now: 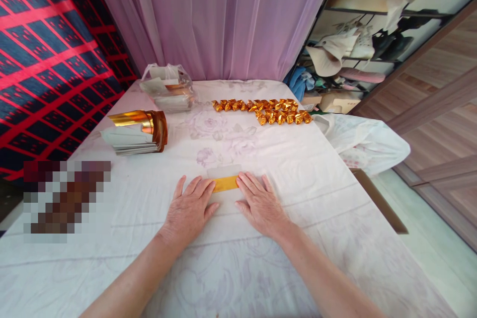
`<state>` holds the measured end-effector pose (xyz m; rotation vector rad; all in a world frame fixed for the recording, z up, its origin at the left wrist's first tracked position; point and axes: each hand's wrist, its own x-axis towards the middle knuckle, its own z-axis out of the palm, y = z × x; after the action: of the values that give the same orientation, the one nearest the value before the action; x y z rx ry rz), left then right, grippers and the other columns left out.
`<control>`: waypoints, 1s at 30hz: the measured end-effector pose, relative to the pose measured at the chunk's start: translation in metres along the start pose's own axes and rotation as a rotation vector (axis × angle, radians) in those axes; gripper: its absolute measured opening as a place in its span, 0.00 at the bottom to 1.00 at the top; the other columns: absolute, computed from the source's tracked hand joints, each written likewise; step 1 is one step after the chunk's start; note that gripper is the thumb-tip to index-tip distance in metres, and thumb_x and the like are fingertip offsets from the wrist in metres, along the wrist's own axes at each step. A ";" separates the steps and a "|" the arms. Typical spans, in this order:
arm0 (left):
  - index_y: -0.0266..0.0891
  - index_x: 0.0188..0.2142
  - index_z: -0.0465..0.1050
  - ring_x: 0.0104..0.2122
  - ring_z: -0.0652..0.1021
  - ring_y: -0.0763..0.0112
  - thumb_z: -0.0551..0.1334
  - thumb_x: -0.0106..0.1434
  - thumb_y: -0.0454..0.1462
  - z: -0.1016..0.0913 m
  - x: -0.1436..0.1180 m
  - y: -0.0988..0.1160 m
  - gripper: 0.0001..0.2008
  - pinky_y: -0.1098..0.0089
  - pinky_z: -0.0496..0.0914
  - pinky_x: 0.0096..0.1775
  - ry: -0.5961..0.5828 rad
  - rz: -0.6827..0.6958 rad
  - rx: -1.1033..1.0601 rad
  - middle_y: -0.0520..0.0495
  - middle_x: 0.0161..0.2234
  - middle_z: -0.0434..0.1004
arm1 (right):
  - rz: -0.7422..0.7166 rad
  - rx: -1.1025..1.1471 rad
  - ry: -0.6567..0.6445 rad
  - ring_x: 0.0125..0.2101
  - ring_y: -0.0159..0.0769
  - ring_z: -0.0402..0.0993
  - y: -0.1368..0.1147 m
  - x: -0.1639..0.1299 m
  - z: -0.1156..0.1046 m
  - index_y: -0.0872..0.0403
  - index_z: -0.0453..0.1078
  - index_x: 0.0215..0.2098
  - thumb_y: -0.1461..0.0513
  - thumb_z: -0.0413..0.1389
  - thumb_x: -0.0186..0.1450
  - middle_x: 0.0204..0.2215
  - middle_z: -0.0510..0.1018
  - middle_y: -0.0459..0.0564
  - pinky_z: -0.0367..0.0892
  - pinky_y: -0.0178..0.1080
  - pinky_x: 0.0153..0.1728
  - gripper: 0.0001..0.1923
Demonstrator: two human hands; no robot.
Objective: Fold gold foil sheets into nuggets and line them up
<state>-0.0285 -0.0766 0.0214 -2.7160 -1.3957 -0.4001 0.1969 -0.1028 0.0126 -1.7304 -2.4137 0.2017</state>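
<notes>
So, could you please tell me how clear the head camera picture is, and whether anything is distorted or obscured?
In the head view, even light and sharp focus on both hands and the gold paper strip; wide-angle bending at the edges; a pixelated block at left hides what lies beneath it.

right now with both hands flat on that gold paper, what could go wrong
1. The left hand and right hand press only the ends of the gold paper, so its middle could shift and the fold come out crooked.
2. The tablecloth is soft and creased, so a crease may come out weak or uneven.
3. The curled gold sheet on the paper stack looks loose and might roll off.
</notes>
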 end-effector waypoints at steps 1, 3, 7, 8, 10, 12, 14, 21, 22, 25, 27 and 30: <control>0.44 0.57 0.71 0.56 0.71 0.53 0.51 0.71 0.45 0.000 -0.001 -0.002 0.20 0.46 0.51 0.63 0.002 -0.001 -0.004 0.44 0.53 0.76 | -0.002 -0.002 0.006 0.67 0.44 0.51 0.000 0.000 0.000 0.55 0.57 0.67 0.53 0.44 0.73 0.67 0.57 0.53 0.44 0.60 0.66 0.27; 0.44 0.56 0.71 0.56 0.71 0.53 0.52 0.70 0.45 0.001 -0.001 -0.004 0.20 0.46 0.52 0.62 0.001 0.001 -0.010 0.45 0.53 0.76 | -0.010 -0.009 0.012 0.67 0.44 0.51 0.001 0.000 0.001 0.54 0.57 0.67 0.53 0.45 0.73 0.67 0.58 0.53 0.45 0.60 0.65 0.27; 0.43 0.55 0.71 0.57 0.70 0.52 0.54 0.69 0.44 0.002 0.001 -0.007 0.19 0.46 0.54 0.61 -0.002 0.005 -0.029 0.46 0.55 0.75 | -0.009 -0.015 0.009 0.67 0.44 0.52 0.003 0.002 0.000 0.53 0.58 0.67 0.53 0.45 0.72 0.67 0.59 0.53 0.47 0.59 0.65 0.27; 0.43 0.55 0.71 0.56 0.70 0.53 0.54 0.69 0.44 0.001 0.001 -0.007 0.19 0.47 0.55 0.61 -0.004 0.008 -0.038 0.46 0.55 0.75 | -0.006 -0.013 0.007 0.67 0.44 0.52 0.004 0.003 -0.001 0.53 0.58 0.66 0.54 0.46 0.72 0.67 0.59 0.53 0.46 0.59 0.65 0.27; 0.43 0.55 0.72 0.56 0.71 0.54 0.55 0.69 0.44 0.000 0.001 -0.006 0.18 0.48 0.56 0.61 -0.009 0.017 -0.060 0.47 0.55 0.75 | -0.005 -0.010 -0.001 0.66 0.45 0.52 0.007 0.007 -0.005 0.53 0.59 0.66 0.54 0.46 0.72 0.66 0.60 0.53 0.46 0.60 0.65 0.26; 0.42 0.54 0.72 0.54 0.72 0.55 0.55 0.69 0.43 -0.001 0.000 -0.003 0.18 0.49 0.57 0.60 -0.010 0.023 -0.077 0.46 0.54 0.76 | -0.012 -0.010 -0.012 0.66 0.46 0.53 0.010 0.012 -0.010 0.54 0.61 0.64 0.55 0.47 0.72 0.65 0.62 0.53 0.47 0.61 0.64 0.25; 0.42 0.53 0.73 0.52 0.73 0.56 0.56 0.68 0.42 -0.002 0.000 0.000 0.16 0.49 0.58 0.60 -0.005 0.028 -0.092 0.45 0.52 0.77 | -0.028 -0.017 -0.013 0.65 0.47 0.54 0.011 0.018 -0.016 0.54 0.64 0.62 0.56 0.49 0.71 0.64 0.64 0.54 0.47 0.61 0.64 0.23; 0.46 0.45 0.77 0.44 0.76 0.60 0.56 0.70 0.40 -0.005 0.005 0.008 0.12 0.52 0.62 0.55 0.015 0.023 -0.136 0.48 0.41 0.81 | -0.027 -0.028 0.043 0.64 0.50 0.56 0.007 0.026 -0.016 0.57 0.68 0.58 0.57 0.51 0.69 0.63 0.65 0.59 0.49 0.59 0.64 0.22; 0.46 0.44 0.78 0.43 0.76 0.61 0.57 0.70 0.40 -0.005 0.007 0.008 0.11 0.53 0.62 0.55 0.018 0.021 -0.138 0.49 0.40 0.82 | -0.026 -0.023 0.060 0.64 0.49 0.57 0.007 0.025 -0.014 0.56 0.68 0.58 0.56 0.50 0.69 0.63 0.65 0.59 0.50 0.59 0.63 0.22; 0.45 0.42 0.78 0.41 0.76 0.63 0.59 0.69 0.40 -0.004 0.010 0.008 0.09 0.54 0.62 0.54 0.049 0.028 -0.137 0.50 0.38 0.82 | -0.036 -0.009 0.128 0.63 0.49 0.58 0.008 0.022 -0.006 0.54 0.68 0.58 0.56 0.50 0.70 0.62 0.66 0.58 0.50 0.57 0.63 0.21; 0.44 0.41 0.78 0.39 0.76 0.64 0.60 0.68 0.40 -0.002 0.011 0.008 0.08 0.55 0.62 0.53 0.087 0.036 -0.137 0.51 0.37 0.81 | -0.078 0.007 0.197 0.61 0.48 0.60 0.008 0.021 -0.004 0.53 0.69 0.57 0.58 0.52 0.69 0.61 0.68 0.57 0.52 0.55 0.62 0.19; 0.43 0.40 0.78 0.39 0.76 0.65 0.60 0.68 0.40 0.000 0.010 0.008 0.07 0.56 0.61 0.52 0.128 0.036 -0.145 0.51 0.36 0.81 | -0.177 0.053 0.284 0.56 0.45 0.65 0.002 0.020 -0.005 0.50 0.74 0.49 0.61 0.55 0.68 0.55 0.74 0.53 0.59 0.50 0.55 0.12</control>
<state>-0.0162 -0.0730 0.0241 -2.7654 -1.3319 -0.6853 0.1936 -0.0829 0.0176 -1.4057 -2.3107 -0.0033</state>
